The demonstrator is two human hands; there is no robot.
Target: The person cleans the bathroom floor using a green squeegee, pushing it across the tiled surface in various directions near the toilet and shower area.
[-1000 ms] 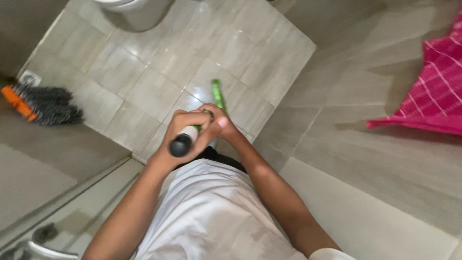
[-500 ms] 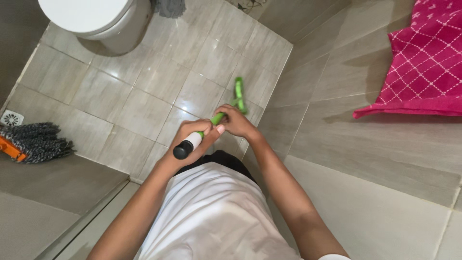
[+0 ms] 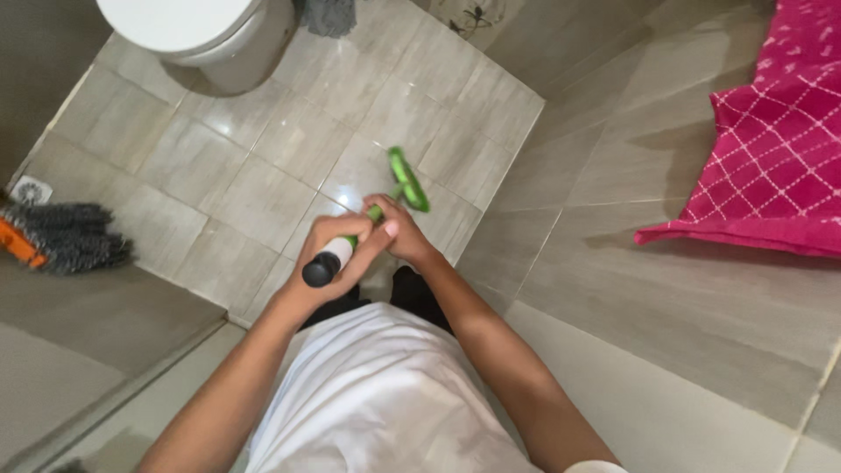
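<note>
Both hands [image 3: 368, 241] hide the mop handle's [image 3: 337, 254] middle; toilet [image 3: 201, 35] cut off

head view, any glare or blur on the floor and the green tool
Head view: soft glare on the glossy floor tiles near the toilet; the green tool and both hands, left hand and right hand, look slightly soft; the left edge falls into shadow.

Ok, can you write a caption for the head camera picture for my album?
Both hands, left hand and right hand, grip a green-headed floor tool over the grey tiled floor, near a white toilet.
</note>
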